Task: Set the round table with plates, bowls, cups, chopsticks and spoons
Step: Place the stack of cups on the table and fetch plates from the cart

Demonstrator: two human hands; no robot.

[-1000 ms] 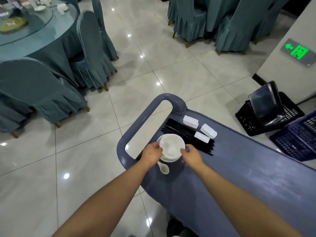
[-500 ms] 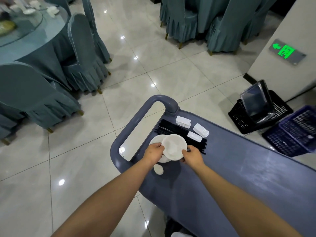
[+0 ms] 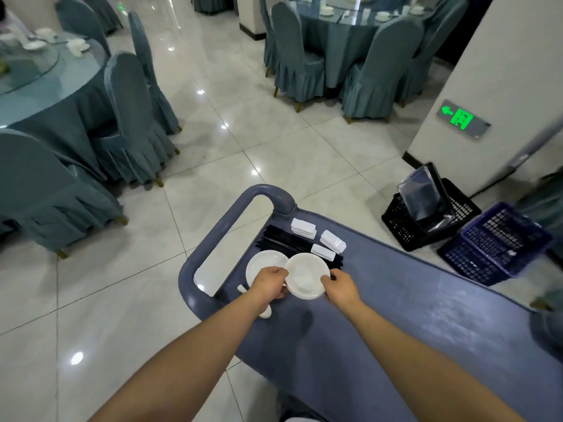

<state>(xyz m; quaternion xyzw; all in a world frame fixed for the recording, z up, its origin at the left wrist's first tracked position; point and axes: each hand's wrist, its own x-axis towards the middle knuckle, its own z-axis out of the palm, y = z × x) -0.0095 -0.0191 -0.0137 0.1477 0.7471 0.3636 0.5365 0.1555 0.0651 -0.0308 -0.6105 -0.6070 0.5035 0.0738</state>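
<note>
My left hand hides most of a white spoon near the cart's handle end. I cannot tell how my fingertips meet the raised plate. The cart's near and right parts are cut off. Dishes on the far round tabletop are too small to identify.

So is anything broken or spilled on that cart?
Nothing looks broken or spilled. Both hands, left and right, hold a white dish beside a plate on the cart. The chopsticks lie bunched in a loose heap.
</note>
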